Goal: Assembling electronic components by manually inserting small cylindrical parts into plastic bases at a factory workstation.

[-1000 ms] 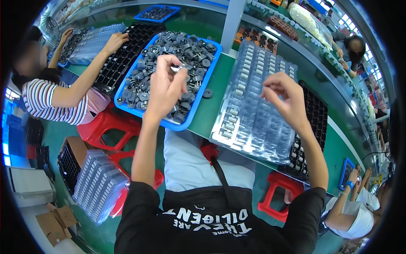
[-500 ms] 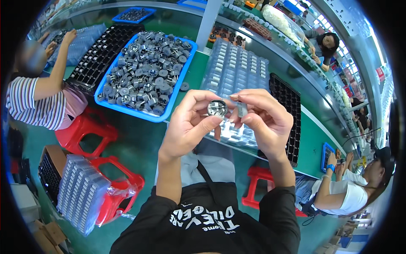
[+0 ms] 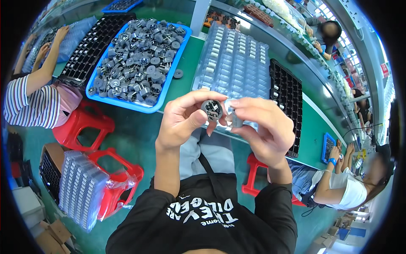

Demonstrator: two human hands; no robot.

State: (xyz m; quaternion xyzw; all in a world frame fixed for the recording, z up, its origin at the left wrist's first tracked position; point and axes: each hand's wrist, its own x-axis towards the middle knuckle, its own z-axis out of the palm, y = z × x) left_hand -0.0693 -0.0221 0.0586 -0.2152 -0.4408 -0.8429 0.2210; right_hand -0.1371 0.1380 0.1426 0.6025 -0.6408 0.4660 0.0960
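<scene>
Between the thumb and fingers of my left hand [image 3: 177, 125] is a round grey housing [image 3: 212, 109], its open face toward me and metal parts showing inside. My right hand [image 3: 268, 129] pinches a small pale grey block-like piece [image 3: 235, 120] close to the housing's right side. Fingers partly cover this piece, and I cannot tell whether the two parts touch. Both hands are above the table's near edge. Just beyond them lies a clear plastic blister tray [image 3: 232, 63] with small white pieces in some pockets.
A blue bin [image 3: 185, 46] heaped with grey round parts stands to the left, a loose grey disc [image 3: 178, 73] beside it. Black trays [image 3: 97, 44] flank the work area. Red stools [image 3: 82, 127] and stacked blister trays [image 3: 80, 190] are lower left. Co-workers sit on both sides.
The housing has turned slightly in my left hand. My right fingers have closed further over the small piece, now lower beside the housing. The whole view has shifted a little.
</scene>
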